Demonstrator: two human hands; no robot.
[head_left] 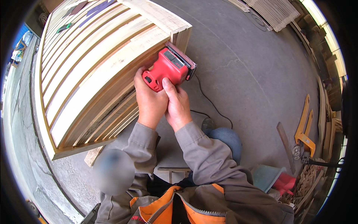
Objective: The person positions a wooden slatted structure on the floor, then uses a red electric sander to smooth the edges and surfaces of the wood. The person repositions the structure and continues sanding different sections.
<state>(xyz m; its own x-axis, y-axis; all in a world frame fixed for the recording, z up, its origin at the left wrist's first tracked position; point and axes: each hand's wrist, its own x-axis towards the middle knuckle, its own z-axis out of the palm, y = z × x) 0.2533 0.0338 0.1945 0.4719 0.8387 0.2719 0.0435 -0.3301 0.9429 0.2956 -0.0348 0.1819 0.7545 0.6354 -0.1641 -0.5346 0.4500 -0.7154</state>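
Observation:
Both my hands grip a red electric sander with a flat pad and a dark cord. My left hand wraps round its rear end, fingers partly hidden behind the body. Against its lower side my right hand is closed, thumb pressed on the red housing. The sander's pad is turned up and away from me, near the corner of a slatted wooden frame. Whether the pad touches the wood I cannot tell.
Green and black object and purple strips lie on the slats. The cord trails over the grey floor. At right are a yellow metal frame, a dark plank, a grey-green bin, a red container and stacked slats.

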